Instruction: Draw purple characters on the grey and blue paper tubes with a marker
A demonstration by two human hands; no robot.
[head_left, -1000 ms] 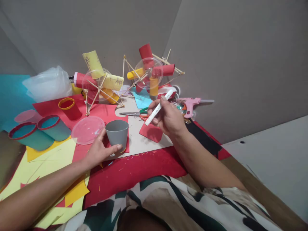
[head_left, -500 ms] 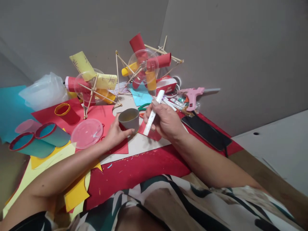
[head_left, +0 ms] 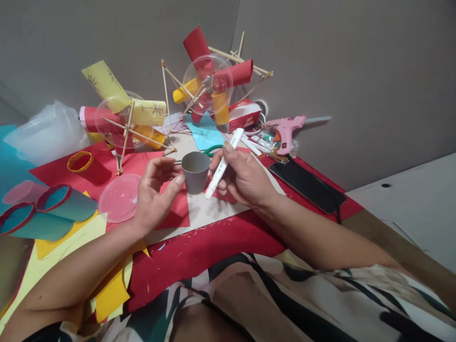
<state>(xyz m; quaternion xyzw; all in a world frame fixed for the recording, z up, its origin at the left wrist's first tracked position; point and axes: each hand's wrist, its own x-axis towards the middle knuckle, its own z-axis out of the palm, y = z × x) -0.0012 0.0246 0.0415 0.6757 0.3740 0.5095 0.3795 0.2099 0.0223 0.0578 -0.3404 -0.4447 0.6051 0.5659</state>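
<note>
In the head view, the gray cup (head_left: 195,176) is upright between the two hands, its mouth facing up, over the bare part of a white board (head_left: 201,216). The left hand (head_left: 156,195) is loosely spread, fingers half curled and thumb apart, with nothing in its grasp; the thumb tip is just beside the cup's wall, and whether it touches cannot be told. The right hand (head_left: 245,176) pinches a white marker (head_left: 221,167) between thumb and fingers, slanted with its lower end near the cup's right side. Green-handled scissors (head_left: 213,148) lie behind the cup, partly hidden by it. To the left, a round pink lid (head_left: 117,197) lies on red card (head_left: 181,206), with a red paper tube (head_left: 94,171) rimmed in orange beyond it and two teal cups (head_left: 80,203) at the far left. Behind stand two stick-framed paper wheels (head_left: 107,85) with clear plastic discs. On the right, a pink glue gun (head_left: 288,135) rests beyond a black phone (head_left: 306,189), which lies on red cloth (head_left: 213,242).
</note>
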